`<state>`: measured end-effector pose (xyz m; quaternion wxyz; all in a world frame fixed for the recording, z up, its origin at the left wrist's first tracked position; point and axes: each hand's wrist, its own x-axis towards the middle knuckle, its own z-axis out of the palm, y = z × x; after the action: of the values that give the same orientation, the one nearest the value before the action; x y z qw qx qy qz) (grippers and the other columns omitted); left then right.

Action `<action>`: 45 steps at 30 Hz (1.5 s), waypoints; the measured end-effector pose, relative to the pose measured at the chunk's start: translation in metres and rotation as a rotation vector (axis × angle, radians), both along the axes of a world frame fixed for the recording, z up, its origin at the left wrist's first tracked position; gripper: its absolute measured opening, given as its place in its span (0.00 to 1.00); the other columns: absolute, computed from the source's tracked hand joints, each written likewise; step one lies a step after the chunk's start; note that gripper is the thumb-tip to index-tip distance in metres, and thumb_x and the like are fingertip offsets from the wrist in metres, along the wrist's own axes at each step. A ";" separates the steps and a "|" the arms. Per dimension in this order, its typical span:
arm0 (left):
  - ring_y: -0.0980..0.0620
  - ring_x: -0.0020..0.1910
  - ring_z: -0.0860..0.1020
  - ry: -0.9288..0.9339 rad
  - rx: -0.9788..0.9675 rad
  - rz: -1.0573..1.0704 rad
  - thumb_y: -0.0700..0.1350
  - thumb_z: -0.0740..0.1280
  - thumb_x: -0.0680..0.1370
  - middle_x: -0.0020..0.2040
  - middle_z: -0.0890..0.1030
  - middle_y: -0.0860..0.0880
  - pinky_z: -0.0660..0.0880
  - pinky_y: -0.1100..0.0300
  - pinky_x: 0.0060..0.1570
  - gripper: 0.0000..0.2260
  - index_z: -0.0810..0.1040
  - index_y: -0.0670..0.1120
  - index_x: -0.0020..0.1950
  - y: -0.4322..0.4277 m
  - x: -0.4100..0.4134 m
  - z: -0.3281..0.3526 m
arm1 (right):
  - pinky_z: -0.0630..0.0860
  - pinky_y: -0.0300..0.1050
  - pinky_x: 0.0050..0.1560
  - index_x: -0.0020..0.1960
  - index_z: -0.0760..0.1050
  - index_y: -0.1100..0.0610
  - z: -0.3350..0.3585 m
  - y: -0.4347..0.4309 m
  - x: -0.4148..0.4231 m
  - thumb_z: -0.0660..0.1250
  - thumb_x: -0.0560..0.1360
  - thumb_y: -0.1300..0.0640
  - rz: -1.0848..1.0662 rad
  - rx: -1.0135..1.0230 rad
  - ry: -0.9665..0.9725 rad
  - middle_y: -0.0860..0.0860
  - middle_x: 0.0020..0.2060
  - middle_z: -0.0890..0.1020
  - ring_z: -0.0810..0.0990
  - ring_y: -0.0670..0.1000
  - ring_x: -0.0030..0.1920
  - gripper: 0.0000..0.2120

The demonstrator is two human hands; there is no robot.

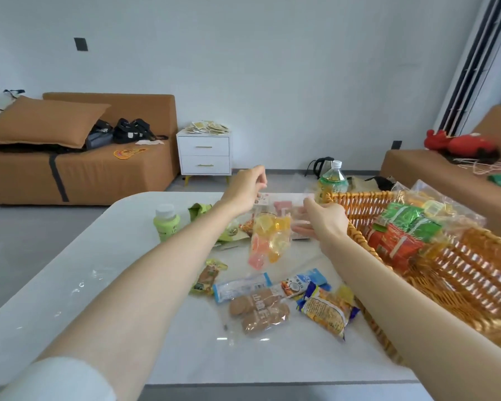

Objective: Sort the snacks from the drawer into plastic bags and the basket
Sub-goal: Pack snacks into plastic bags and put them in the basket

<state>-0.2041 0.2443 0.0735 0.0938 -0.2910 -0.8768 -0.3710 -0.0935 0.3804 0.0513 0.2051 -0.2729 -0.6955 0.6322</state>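
Beside the basket [359, 199], on its counter side, the plastic bag [269, 238] of yellow, orange and pink jelly pieces hangs clear above the counter [272, 360].

- Top strip runs level between my two hands, roughly parallel to the basket's far rim. The filled body drops straight down from it, long axis vertical.
- Left hand [245, 188]: fingers curled, pinching the strip at the end farther from the basket.
- Right hand [327, 224]: grasping the end nearer the basket, just short of the wicker rim.
- Judgement: the basket lies directly past the right hand, so a sideways carry over the rim would lead with that hand, the left trailing.
- Loose packets [258, 311] lie on the counter below the bag, on the near side of the basket's rim, still unsorted.

Hard to read:
- The film is nearly invisible against the white top, so I cannot tell whether the mouth is sealed or gaping.
- Right fingertips sit behind the back of the hand.
- My right forearm covers the basket's near rim.
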 end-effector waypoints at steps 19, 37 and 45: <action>0.57 0.58 0.77 -0.095 0.125 -0.107 0.37 0.65 0.78 0.58 0.80 0.52 0.73 0.62 0.56 0.12 0.78 0.47 0.60 -0.038 0.043 -0.057 | 0.79 0.51 0.47 0.52 0.71 0.50 -0.019 -0.009 0.053 0.65 0.75 0.53 0.150 0.775 -0.056 0.45 0.44 0.78 0.79 0.50 0.45 0.06; 0.46 0.74 0.62 -0.243 -0.275 0.204 0.36 0.61 0.79 0.78 0.58 0.49 0.61 0.53 0.71 0.27 0.59 0.47 0.77 -0.175 0.047 -0.175 | 0.74 0.45 0.54 0.66 0.73 0.52 -0.112 -0.104 -0.005 0.63 0.75 0.61 0.731 0.816 -0.300 0.51 0.64 0.76 0.76 0.53 0.59 0.20; 0.46 0.68 0.67 -0.087 -0.423 0.188 0.40 0.62 0.80 0.70 0.67 0.48 0.71 0.51 0.61 0.26 0.60 0.52 0.76 -0.156 0.009 -0.200 | 0.53 0.56 0.73 0.78 0.52 0.47 -0.158 -0.109 -0.036 0.53 0.80 0.53 0.941 1.199 -0.453 0.44 0.78 0.55 0.56 0.56 0.74 0.27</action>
<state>-0.1946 0.0881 -0.1260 0.0273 -0.2049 -0.9615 -0.1810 -0.1297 0.2713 -0.1066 -0.1181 0.0846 -0.9844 0.0994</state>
